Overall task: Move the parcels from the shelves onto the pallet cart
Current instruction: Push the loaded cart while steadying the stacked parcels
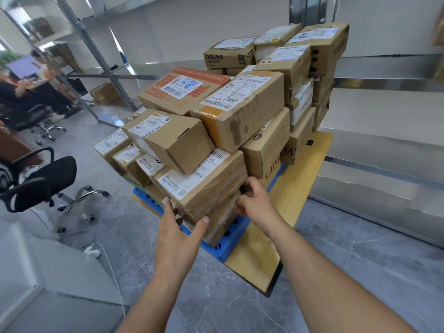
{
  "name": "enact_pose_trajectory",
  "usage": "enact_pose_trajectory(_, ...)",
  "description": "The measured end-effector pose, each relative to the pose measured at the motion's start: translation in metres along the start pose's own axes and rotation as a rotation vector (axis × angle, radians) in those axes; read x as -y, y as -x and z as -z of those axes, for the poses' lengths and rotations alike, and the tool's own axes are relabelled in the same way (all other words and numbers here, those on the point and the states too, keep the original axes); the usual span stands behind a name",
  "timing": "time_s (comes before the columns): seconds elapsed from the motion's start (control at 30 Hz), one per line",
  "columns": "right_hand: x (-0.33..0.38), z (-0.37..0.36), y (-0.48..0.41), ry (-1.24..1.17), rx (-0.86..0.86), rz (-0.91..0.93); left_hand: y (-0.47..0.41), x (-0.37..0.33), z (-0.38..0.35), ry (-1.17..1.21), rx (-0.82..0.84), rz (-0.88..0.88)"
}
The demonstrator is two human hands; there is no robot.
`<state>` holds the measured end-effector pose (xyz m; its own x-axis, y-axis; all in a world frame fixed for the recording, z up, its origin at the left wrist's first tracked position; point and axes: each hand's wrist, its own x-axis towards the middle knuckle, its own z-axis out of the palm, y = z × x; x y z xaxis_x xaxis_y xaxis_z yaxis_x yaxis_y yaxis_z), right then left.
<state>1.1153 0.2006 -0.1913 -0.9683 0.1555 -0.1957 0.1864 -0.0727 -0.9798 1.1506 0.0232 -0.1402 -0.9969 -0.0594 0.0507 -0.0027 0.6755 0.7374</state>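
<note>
Grey marble floor carries the pallet cart, piled with parcels beside metal shelves. Left hand, fingers spread, touches the near taped parcel (bottom corner); right hand grips its end.

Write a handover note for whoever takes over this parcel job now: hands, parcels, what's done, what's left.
Left hand: open, fingers flat against the near corner of the front parcel.
Right hand: grip curled on that parcel's right edge.
Done: many parcels stacked on the pallet cart.
Left: settle this parcel; fetch the cartons on the far shelf.
</note>
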Motion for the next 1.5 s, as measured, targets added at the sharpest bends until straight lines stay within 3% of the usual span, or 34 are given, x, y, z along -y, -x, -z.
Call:
enact_pose_trajectory(0.4, 0.005, 0.009, 0.006, -0.129, -0.023, 0.02, 0.005, 0.0, -0.005, -0.004, 0.022, 0.024)
enact_pose_trajectory(0.8, 0.006, 0.01, 0.006, -0.057, -0.052, 0.035, 0.004, -0.004, -0.009, -0.061, -0.019, 0.029)
enact_pose_trajectory(1.17, 0.012, 0.006, 0.015, 0.208, -0.189, 0.08, 0.003, -0.003, -0.012, -0.034, 0.016, 0.001)
enact_pose_trajectory(1.4, 0.019, 0.031, 0.02, 0.223, -0.534, 0.195, -0.001, 0.004, -0.016, -0.048, 0.038, -0.04)
enact_pose_trajectory(1.5, 0.029, 0.037, 0.017, 0.301, -0.49, 0.22, -0.002, 0.005, -0.014, -0.057, 0.041, -0.034)
